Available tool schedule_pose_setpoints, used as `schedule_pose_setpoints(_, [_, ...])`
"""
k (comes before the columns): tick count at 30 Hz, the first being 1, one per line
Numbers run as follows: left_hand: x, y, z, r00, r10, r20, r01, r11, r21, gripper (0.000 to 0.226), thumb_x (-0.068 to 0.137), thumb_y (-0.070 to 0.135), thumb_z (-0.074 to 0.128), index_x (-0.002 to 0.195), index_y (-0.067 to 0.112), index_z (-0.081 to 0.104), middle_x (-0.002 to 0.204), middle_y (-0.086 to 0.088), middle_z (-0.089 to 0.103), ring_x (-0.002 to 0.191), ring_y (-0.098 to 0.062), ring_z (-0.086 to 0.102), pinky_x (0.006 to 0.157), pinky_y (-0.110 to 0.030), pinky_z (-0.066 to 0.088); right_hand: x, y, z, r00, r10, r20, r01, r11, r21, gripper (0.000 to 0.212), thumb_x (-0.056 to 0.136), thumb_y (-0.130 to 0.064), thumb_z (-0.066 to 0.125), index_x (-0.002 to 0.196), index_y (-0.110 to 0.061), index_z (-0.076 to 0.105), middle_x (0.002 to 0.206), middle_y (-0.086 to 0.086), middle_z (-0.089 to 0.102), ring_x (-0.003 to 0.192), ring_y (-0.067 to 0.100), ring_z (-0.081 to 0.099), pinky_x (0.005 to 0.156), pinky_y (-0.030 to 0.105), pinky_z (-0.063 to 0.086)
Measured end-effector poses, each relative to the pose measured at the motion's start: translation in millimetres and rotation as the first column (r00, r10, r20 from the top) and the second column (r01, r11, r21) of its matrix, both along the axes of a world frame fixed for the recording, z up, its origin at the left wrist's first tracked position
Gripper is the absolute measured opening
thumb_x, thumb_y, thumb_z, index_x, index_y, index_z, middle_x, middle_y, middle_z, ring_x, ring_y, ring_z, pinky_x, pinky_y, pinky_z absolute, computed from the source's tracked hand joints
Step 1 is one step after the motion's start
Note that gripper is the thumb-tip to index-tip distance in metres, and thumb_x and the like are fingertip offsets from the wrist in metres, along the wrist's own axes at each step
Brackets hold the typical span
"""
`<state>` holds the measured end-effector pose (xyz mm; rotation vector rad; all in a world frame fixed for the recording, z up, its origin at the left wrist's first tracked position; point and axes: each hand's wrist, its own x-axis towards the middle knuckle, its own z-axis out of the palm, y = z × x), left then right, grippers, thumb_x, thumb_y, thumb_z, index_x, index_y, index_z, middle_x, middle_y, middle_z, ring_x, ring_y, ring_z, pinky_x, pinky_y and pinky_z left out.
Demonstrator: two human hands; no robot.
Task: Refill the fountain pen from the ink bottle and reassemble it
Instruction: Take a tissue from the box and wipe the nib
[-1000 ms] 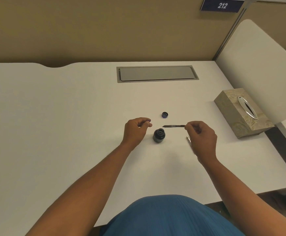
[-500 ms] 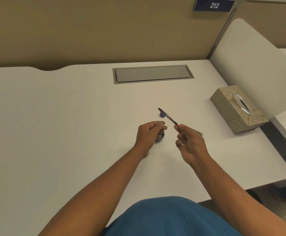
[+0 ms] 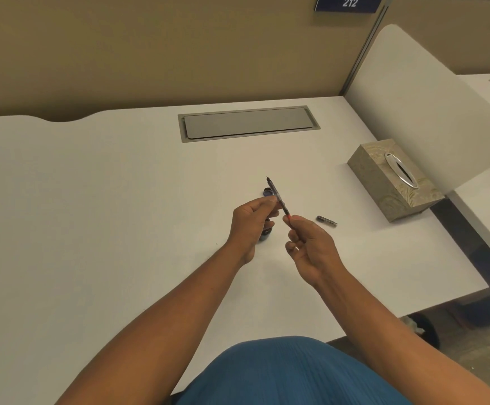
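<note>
Right hand [image 3: 311, 249] nearest, closed in a fingertip pinch on the red tail end of the pen [image 3: 278, 200]. Left hand [image 3: 251, 220] just beyond, thumb and fingers narrowed around the pen's middle. Pen off the surface [image 3: 106, 229], slanted, nib pointing toward the far edge. Ink bottle [image 3: 265, 232] right under the left hand, mostly hidden, apparently uncapped. Pen barrel [image 3: 327, 221] flat on the surface toward the right edge, apart from both hands. Bottle cap [image 3: 267, 192] farther off, behind the pen. Tissue box [image 3: 392, 182] near the right edge.

Likely trouble: a left wrist dropping onto the open bottle and tipping it, ink across the surface. A wet nib, if loaded, dripping or flicking with any jerk. Twisting the red end the wrong way could push ink back out. Barrel free to roll if nudged.

Against half a second ago: left hand up off the bottle and onto the pen, previously held by the right alone. A second ago: pen level above the bottle, now tilted.
</note>
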<state>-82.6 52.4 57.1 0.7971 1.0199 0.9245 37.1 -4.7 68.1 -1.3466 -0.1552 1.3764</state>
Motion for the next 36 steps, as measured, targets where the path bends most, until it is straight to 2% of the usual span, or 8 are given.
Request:
schedule_pose_setpoints(7, [7.9,7.1,-4.0,0.999,0.009,-0.049,-0.009,1.000,-0.006,0.012,0.093,0.028,0.068,0.093,0.020,0.077,0.100,-0.004,0.079,0.092,-0.011,0.069,0.085,-0.032,0.053,7.9,1.6,-1.9,0.987,0.083,0.138,-0.081,0.996,-0.025,0.012,0.081,-0.011,0.077,0.089,-0.016,0.071,0.094,0.000,0.070,0.077,0.015,0.051,0.066,0.029,0.042])
schedule_pose_setpoints(14, [17.5,7.1,-10.5,1.000,0.010,-0.028,-0.011,0.999,-0.031,0.013,0.093,0.029,0.067,0.091,0.021,0.077,0.101,-0.003,0.078,0.096,-0.016,0.069,0.091,-0.039,0.053,20.9,4.5,-8.0,0.966,0.122,0.227,-0.120,0.992,-0.026,0.011,0.082,-0.015,0.077,0.092,-0.017,0.072,0.091,-0.003,0.066,0.080,0.015,0.052,0.069,0.030,0.043])
schedule_pose_setpoints(18, [59.7,16.1,0.4,0.992,0.086,-0.094,-0.091,0.994,-0.052,0.015,0.093,0.028,0.068,0.096,0.016,0.076,0.101,-0.004,0.078,0.093,-0.015,0.069,0.087,-0.035,0.052,72.2,19.9,-8.1,0.944,0.252,0.213,-0.248,0.968,-0.049,0.013,0.085,-0.017,0.074,0.097,-0.015,0.073,0.095,-0.001,0.070,0.080,0.015,0.053,0.071,0.030,0.042])
schedule_pose_setpoints(21, [55.7,22.7,-5.6,0.993,0.095,-0.072,-0.099,0.993,-0.060,0.017,0.093,0.028,0.068,0.099,0.014,0.076,0.103,-0.005,0.078,0.091,-0.015,0.070,0.086,-0.034,0.051,76.6,25.5,-6.2,0.953,0.226,0.199,-0.224,0.974,-0.034,0.017,0.090,-0.019,0.068,0.104,-0.012,0.073,0.097,0.004,0.074,0.077,0.016,0.056,0.068,0.029,0.043])
schedule_pose_setpoints(25, [56.9,24.4,-11.2,0.992,0.117,-0.053,-0.121,0.990,-0.079,0.015,0.092,0.027,0.068,0.097,0.015,0.076,0.103,-0.005,0.078,0.087,-0.015,0.070,0.080,-0.029,0.051,94.5,32.5,-3.8,0.953,0.224,0.202,-0.220,0.975,-0.043,0.014,0.092,-0.020,0.065,0.101,-0.013,0.072,0.090,0.003,0.074,0.070,0.015,0.057,0.063,0.028,0.043])
schedule_pose_setpoints(36, [101.6,23.2,-13.4,0.980,0.197,-0.031,-0.199,0.972,-0.125,0.017,0.092,0.018,0.069,0.102,0.005,0.074,0.098,-0.009,0.077,0.079,-0.017,0.068,0.070,-0.024,0.055,155.9,44.9,2.3,0.859,0.369,0.356,-0.377,0.925,-0.049,0.013,0.091,-0.022,0.064,0.098,-0.017,0.074,0.090,0.000,0.075,0.070,0.013,0.059,0.065,0.028,0.044])
